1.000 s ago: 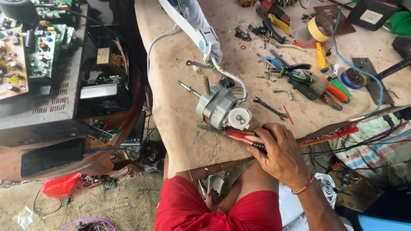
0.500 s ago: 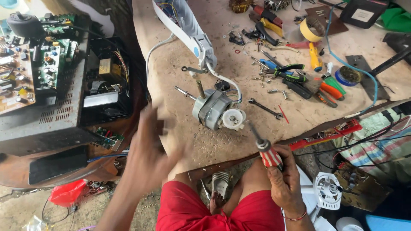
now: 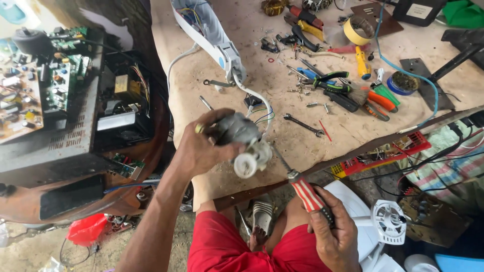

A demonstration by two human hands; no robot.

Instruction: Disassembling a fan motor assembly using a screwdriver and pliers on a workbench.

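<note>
Head view: left hand (image 3: 201,148) around motor (image 3: 241,135)

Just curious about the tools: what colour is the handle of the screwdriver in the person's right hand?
The screwdriver handle is striped red and white; the head view shows it clearly.

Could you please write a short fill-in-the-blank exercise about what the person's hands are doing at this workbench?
1. The left hand holds a small grey electric ____ above the table.
2. The right hand grips a screwdriver whose handle is striped white and ____.
3. The screwdriver's tip points up toward the ____ hand.
4. A single open-ended ____ lies on the table right of the held part.

Missing words: motor; red; left; spanner.
</note>
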